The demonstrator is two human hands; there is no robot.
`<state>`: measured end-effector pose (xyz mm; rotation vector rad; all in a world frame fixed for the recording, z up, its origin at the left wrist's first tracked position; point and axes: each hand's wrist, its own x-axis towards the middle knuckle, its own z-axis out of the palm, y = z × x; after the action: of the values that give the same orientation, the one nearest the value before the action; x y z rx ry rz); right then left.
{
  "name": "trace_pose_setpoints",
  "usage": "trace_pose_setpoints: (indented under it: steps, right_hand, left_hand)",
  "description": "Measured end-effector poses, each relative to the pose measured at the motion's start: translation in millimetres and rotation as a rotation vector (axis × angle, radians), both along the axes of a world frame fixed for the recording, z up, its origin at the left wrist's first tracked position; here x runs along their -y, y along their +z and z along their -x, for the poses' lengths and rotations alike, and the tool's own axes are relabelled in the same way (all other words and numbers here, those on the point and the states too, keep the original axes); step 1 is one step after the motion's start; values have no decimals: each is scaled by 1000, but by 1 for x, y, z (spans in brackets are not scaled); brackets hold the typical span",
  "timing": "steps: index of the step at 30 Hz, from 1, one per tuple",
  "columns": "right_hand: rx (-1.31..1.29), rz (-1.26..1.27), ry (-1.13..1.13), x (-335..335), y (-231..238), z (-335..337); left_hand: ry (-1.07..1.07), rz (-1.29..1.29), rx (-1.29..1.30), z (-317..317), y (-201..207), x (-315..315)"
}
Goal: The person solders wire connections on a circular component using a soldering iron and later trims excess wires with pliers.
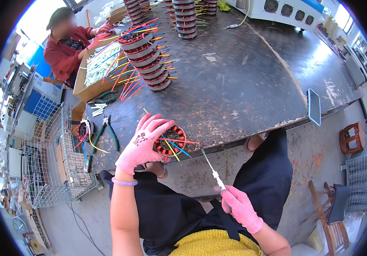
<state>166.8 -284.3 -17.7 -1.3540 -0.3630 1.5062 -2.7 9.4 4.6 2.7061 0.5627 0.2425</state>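
My left hand (143, 143), in a pink glove, grips a ring-shaped motor stator (179, 134) with red windings at the table's front edge. Red, blue and yellow wires stick out of the stator toward the right. My right hand (241, 208), also gloved in pink, is closed around the white handle of a thin metal rod tool (209, 164). The tip of this tool is close to the end of a red wire (187, 141); whether they touch I cannot tell. Pliers with green handles (111, 134) lie left of my left hand, beside another small wired stator (84, 129).
Tall stacks of wired stators (147, 62) stand farther back on the dark table (234, 77). A cardboard box (81, 85) holds white strips. Across the corner a person (70, 45) in pink gloves works. A phone (314, 106) lies at the right edge; a wire basket (55, 153) stands left.
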Motion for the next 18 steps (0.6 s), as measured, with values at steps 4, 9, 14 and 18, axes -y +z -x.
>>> trace_pose_setpoints:
  steps: [4,9,14,18]
  right_hand:
    - [-42,24,-19,-3,8,0]
    - [-88,-12,-20,2,-3,-3]
    - [-89,-24,-18,1,-3,0]
    - [-110,-3,-1,3,0,0]
  left_hand:
    - [-15,11,-11,1,-1,-3]
    - [-26,49,10,1,-2,-5]
    - [-25,15,4,4,-3,-7]
    - [-18,36,10,4,-2,-4]
